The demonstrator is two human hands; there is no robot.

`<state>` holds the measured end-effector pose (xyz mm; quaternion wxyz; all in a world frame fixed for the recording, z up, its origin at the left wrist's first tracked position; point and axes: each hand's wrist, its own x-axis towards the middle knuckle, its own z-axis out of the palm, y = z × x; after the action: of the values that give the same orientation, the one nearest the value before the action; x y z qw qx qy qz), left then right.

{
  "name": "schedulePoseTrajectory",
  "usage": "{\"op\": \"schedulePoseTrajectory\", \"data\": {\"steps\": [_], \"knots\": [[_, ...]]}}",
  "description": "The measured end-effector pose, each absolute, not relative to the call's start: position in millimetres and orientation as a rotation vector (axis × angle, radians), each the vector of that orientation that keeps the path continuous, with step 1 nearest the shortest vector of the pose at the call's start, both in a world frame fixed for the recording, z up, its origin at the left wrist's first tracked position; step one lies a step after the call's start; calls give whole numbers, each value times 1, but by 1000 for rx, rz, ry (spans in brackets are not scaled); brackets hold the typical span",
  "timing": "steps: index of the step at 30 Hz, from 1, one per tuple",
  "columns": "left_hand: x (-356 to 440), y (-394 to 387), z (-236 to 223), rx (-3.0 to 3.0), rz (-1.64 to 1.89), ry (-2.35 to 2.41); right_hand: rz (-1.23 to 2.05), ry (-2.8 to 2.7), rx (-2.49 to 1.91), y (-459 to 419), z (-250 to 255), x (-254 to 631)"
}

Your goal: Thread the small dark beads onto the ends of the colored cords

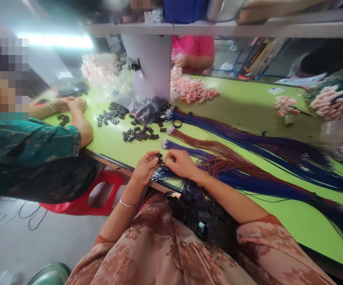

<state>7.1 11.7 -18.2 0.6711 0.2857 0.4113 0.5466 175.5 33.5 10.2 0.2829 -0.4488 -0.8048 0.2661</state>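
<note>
One black connector sits in left hand, beside right hand.

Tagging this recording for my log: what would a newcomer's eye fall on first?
Long blue and brown wires sweep rightward across the green table. At its near edge, the left hand holds a small black part, the right hand close beside it. Farther back, pinkish pieces lie heaped beside a pale panel.

The left hand pinches, thumb against fingers; the right hand curls just beside those fingers, seemingly pinching too, its tips partly hidden. Left forearm and right forearm spread back from the fingers.
</note>
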Motion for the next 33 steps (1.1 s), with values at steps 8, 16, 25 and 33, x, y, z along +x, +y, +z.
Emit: {"op": "schedulePoseTrajectory", "data": {"steps": [8, 16, 25, 33], "knots": [[19, 5, -20, 737, 1352, 1005, 770, -2144, -1118, 35, 0, 174], [23, 2, -25, 726, 1404, 1048, 1093, -2044, -1116, 43, -7, 175], [27, -3, -29, 726, 1359, 1055, 877, -2239, -1109, 38, -8, 176], [21, 9, -30, 635, 1393, 985, 417, -2320, -1606, 100, -19, 207]]}}
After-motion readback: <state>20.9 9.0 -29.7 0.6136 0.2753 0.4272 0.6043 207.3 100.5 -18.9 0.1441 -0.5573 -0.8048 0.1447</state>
